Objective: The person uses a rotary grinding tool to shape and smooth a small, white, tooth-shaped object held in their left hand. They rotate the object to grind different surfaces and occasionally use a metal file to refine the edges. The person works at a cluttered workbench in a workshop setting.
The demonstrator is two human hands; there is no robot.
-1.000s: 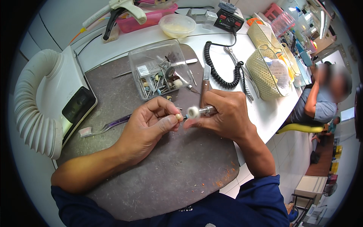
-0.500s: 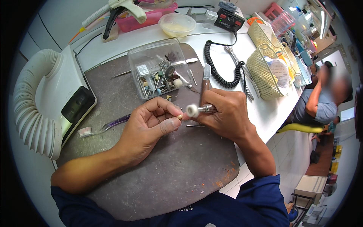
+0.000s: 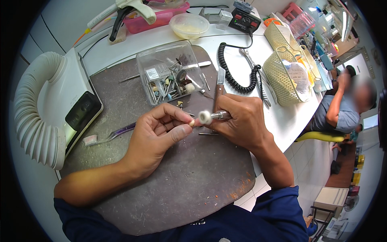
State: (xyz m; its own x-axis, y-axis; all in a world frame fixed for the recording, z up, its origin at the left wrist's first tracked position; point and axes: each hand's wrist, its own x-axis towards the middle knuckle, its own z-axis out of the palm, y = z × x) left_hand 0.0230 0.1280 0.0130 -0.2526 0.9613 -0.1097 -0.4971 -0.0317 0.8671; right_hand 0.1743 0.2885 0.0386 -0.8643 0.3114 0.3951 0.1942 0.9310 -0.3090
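Observation:
Between the thumb and fingertips of my left hand [image 3: 159, 131] I pinch a small cream tooth-shaped piece [image 3: 192, 123], partly covered by the fingertips. My right hand [image 3: 240, 121] is wrapped round a metal rotary handpiece [image 3: 221, 115]. A white buffing wheel [image 3: 205, 117] sits at its tip, close to the piece; I cannot tell whether they touch. Beyond my hands stands a clear plastic box [image 3: 169, 74] of mixed burs and polishing bits. Just behind the right hand lies a wooden-handled knife [image 3: 220, 86].
A white hose unit [image 3: 80, 92] stands left, near a purple toothbrush [image 3: 121, 131]. A coiled black cord [image 3: 229, 76] runs from a black control box [image 3: 244, 22]. Cream baskets [image 3: 282, 72] line the right side. A seated person [image 3: 342, 101] is at far right.
My left fingers and the small piece have shifted very slightly. The right hand and handpiece stay almost in place.

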